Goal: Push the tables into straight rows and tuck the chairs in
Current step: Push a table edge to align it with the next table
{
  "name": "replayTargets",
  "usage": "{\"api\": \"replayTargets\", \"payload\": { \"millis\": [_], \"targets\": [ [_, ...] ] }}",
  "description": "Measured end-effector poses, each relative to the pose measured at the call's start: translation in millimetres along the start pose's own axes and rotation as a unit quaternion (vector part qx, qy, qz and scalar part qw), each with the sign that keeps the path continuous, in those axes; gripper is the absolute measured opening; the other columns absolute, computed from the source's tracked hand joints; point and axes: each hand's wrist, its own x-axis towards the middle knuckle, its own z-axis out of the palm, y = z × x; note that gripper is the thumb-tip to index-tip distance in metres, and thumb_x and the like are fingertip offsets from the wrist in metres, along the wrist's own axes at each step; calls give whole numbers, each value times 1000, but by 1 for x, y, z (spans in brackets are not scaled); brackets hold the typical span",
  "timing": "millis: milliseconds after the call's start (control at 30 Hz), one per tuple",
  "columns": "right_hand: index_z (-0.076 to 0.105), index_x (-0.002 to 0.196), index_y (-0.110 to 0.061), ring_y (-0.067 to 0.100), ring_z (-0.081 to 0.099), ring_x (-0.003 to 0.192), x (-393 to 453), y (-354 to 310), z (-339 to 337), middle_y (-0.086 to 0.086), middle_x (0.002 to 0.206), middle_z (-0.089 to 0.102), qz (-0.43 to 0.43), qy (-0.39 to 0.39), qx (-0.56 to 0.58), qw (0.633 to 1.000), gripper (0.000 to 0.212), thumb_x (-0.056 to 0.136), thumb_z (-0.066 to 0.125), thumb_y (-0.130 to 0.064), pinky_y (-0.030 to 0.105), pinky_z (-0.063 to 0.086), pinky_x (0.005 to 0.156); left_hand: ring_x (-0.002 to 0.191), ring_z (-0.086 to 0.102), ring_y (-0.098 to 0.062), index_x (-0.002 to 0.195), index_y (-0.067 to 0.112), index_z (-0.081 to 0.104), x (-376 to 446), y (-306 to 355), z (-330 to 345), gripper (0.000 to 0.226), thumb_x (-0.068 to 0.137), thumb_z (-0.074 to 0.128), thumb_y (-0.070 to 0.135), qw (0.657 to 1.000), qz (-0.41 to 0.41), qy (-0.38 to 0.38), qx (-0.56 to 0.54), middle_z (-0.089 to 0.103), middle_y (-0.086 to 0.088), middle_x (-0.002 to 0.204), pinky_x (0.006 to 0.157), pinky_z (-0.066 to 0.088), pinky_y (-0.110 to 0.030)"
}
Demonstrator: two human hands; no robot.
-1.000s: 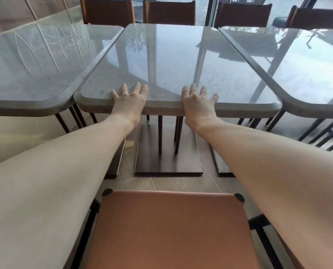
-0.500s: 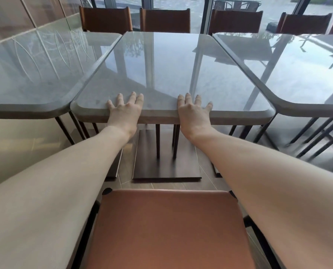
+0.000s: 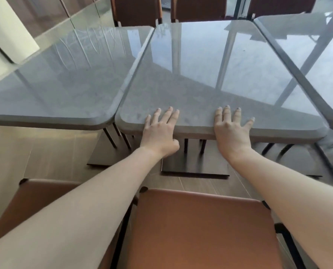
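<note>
Squaring the middle table [image 3: 210, 78] into its row.
Left hand [image 3: 158, 131] and right hand [image 3: 232, 131] laid flat and spread on the near edge, fingers straight, likely for an even push; table straight ahead, between its neighbours, near chair [image 3: 200, 230] not yet tucked.

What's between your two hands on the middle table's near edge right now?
Nothing: in the head view, the bare grey edge of the middle table runs between the left hand and right hand.
</note>
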Motion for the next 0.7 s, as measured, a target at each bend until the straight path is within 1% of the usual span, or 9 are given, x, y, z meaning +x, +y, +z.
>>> {"api": "replayTargets", "payload": {
  "millis": [100, 133, 200, 267, 333, 400, 467, 600, 700],
  "targets": [
    [2, 156, -1, 51, 9, 150, -2, -4, -10, 21, 165, 8, 9, -43, 31, 999, 88, 92, 60, -19, 77, 21, 109, 157, 7, -15, 160, 27, 26, -8, -16, -5, 73, 92, 52, 28, 991, 27, 9, -128, 19, 8, 169, 127, -1, -37],
    [2, 157, -1, 50, 7, 150, -2, -4, -14, 20, 165, 7, 9, -58, 50, 997, 97, 90, 63, -35, 77, 19, 110, 156, 13, -13, 158, 25, 32, -11, -22, -4, 67, 93, 50, 29, 984, 26, 33, -171, 25, 6, 168, 127, -2, -34],
    [0, 157, -3, 47, 5, 151, 0, -2, -20, 17, 166, 5, 0, -81, 76, 994, 117, 80, 63, -65, 76, 17, 111, 155, 19, -13, 154, 20, 39, -16, -36, 0, 63, 92, 45, 31, 962, -23, 137, -235, 29, 1, 166, 125, -6, -31],
    [3, 157, -4, 45, 9, 151, 1, 3, -27, 15, 165, 8, -16, -89, 81, 993, 124, 74, 54, -81, 74, 22, 110, 156, 16, -17, 155, 15, 36, -17, -52, 2, 64, 94, 43, 31, 900, -168, 273, -297, 21, -5, 169, 125, -6, -36],
    [17, 154, -9, 41, 22, 146, 3, 11, -37, 12, 159, 20, -25, -89, 83, 992, 117, 73, 42, -90, 68, 33, 106, 157, 13, -21, 158, 13, 28, -16, -69, 0, 64, 98, 37, 32, 787, -358, 335, -375, 13, -8, 170, 127, 0, -44],
    [34, 141, -15, 35, 31, 137, 9, 17, -45, 8, 149, 32, -22, -91, 103, 990, 100, 76, 32, -91, 61, 36, 100, 158, 8, -20, 162, 13, 18, -9, -80, -3, 61, 105, 33, 28, 671, -480, 344, -448, 7, -5, 172, 126, -1, -46],
    [40, 128, -20, 33, 33, 131, 17, 22, -49, 5, 139, 37, -13, -96, 129, 987, 79, 83, 29, -85, 57, 35, 95, 158, 3, -18, 163, 13, 11, 5, -82, -7, 59, 108, 29, 27, 608, -513, 345, -498, 2, -3, 172, 126, -3, -46],
    [47, 117, -26, 30, 35, 125, 37, 35, -53, 4, 126, 43, -12, -72, 176, 982, 44, 96, 29, -61, 47, 30, 86, 158, 1, -21, 163, 13, 3, 37, -70, -8, 62, 110, 29, 30, 562, -539, 363, -511, -5, -4, 172, 125, 3, -45],
    [46, 118, -25, 30, 33, 128, 48, 42, -36, 8, 128, 40, 5, -51, 209, 977, 41, 97, 31, -57, 48, 29, 100, 158, 0, -24, 163, 10, -1, 48, -70, -3, 66, 110, 32, 33, 565, -548, 373, -492, -9, -6, 171, 123, 11, -42]
  ]
}}
